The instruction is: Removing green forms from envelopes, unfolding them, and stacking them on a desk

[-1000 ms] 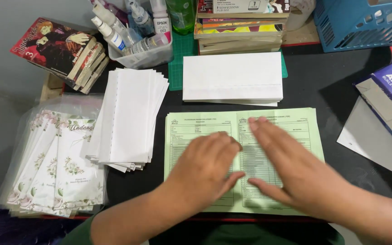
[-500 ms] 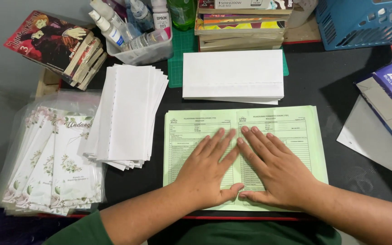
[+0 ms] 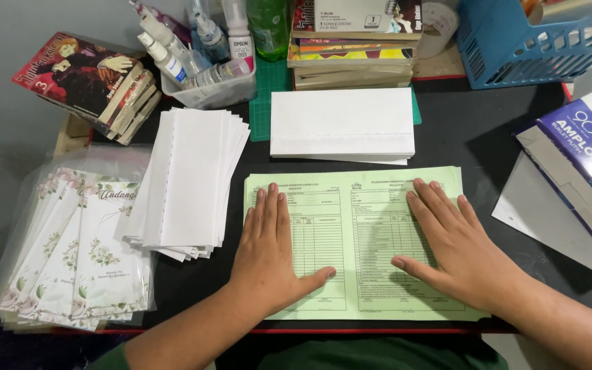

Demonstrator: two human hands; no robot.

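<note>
A stack of light green printed forms [image 3: 351, 212] lies flat on the black desk in front of me. My left hand [image 3: 268, 250] presses palm down on the left half of the top sheet, fingers together and pointing away. My right hand [image 3: 457, 247] rests flat on the right half, fingers slightly spread. Neither hand holds anything.
A fanned pile of white envelopes [image 3: 193, 178] lies to the left, another white envelope stack [image 3: 340, 123] behind the forms. Floral cards in clear sleeves [image 3: 77, 253] sit far left. Comic books [image 3: 87, 75], a tub of bottles [image 3: 207, 62], stacked books [image 3: 354, 48], a blue basket [image 3: 529, 41] and an envelope box [image 3: 584, 164] ring the desk.
Both hands slid apart from the middle of the green sheet, the left toward the left edge and the right toward the right edge, staying flat on the paper.
</note>
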